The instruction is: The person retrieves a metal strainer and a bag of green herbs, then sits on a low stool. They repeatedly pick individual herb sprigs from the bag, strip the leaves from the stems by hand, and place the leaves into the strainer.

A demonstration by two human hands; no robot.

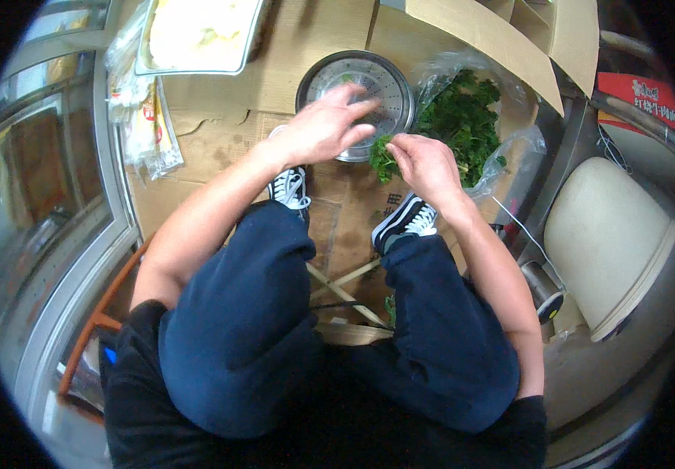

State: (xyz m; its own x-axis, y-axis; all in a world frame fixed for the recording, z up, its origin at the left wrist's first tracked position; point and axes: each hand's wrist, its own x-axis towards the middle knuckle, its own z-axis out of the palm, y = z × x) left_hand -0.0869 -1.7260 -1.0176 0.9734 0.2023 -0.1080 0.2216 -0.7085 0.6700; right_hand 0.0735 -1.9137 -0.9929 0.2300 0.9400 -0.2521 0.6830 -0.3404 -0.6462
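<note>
My left hand (pixel 334 120) hovers over a round perforated metal steamer tray (pixel 389 108), its fingers apart and blurred, with nothing seen in them. A small green leaf piece (pixel 347 77) lies in the tray behind the fingers. Just right of the tray, my right hand (pixel 428 167) pinches a sprig of curly leafy greens (pixel 382 159) between thumb and fingers. Beyond that hand, a larger heap of the same greens (pixel 460 117) rests in an opened clear plastic bag (pixel 516 153). The right hand covers the near left edge of the heap.
Flattened cardboard (pixel 214 143) covers the floor. At the upper left stands a clear-rimmed container (pixel 197 41) with pale contents, beside plastic packets (pixel 147 129). A cardboard box (pixel 490 29) is at the upper right. A beige rounded object (pixel 604 246) stands right; a glass door (pixel 62 176) borders the left.
</note>
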